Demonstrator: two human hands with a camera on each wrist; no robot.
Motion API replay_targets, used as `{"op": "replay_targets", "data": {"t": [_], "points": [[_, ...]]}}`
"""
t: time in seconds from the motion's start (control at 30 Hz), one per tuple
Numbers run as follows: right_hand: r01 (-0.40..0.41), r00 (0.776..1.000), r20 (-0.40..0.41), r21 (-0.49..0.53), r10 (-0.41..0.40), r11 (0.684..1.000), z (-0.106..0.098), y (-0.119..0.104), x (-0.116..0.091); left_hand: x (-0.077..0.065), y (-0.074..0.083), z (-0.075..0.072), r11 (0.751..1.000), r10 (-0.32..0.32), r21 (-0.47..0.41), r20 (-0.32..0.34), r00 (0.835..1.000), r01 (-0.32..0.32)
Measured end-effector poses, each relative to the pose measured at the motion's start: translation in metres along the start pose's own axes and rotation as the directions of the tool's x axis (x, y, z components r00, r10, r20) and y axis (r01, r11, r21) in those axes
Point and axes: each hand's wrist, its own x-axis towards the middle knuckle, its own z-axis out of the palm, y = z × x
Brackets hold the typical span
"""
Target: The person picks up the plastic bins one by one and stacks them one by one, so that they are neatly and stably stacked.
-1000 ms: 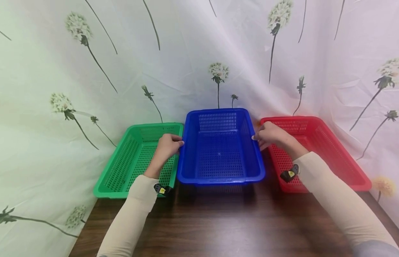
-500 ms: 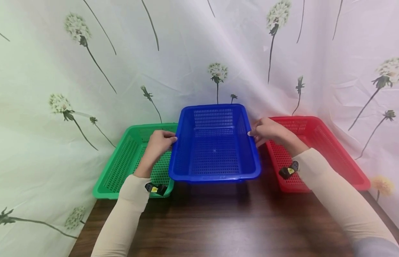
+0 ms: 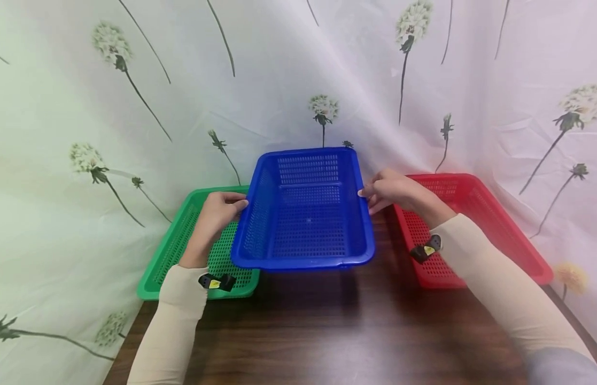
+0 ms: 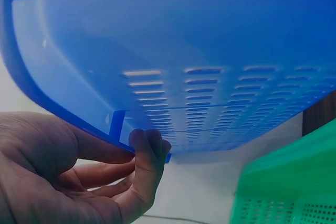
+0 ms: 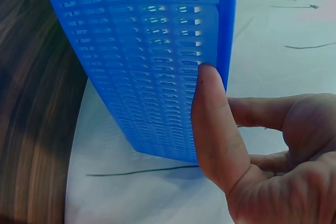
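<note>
Between my two hands a blue plastic basket (image 3: 308,219) with slotted walls is held up off the table, its inside bare and facing me. My left hand (image 3: 215,222) pinches the left rim, thumb on top and fingers curled beneath. On the opposite rim my right hand (image 3: 396,191) grips in the same way. The left wrist view shows the left fingers (image 4: 144,169) hooked under the rim, close to the slotted wall. In the right wrist view a right finger (image 5: 212,124) lies along the outside of the basket wall.
A green basket (image 3: 151,278) stands on the dark wooden table (image 3: 298,331) at the left, partly overlapped by the blue one. The red basket (image 3: 529,256) stands at the right, under my right forearm. Behind them hangs a white cloth (image 3: 279,96) printed with dandelions.
The blue basket has risen off the table and shifted left, now overlapping more of the green basket. Both hands have moved left and up with it, keeping their grip on its rims.
</note>
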Motion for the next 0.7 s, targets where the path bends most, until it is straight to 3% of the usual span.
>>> {"op": "replay_targets", "data": {"t": [0.7], "points": [[0.024,0.999,0.035,0.123,-0.029,0.992,0.034,-0.04,0.009,-0.008,-0.015,-0.055,0.999,-0.022,-0.045,-0.053,0.998,0.02]]}}
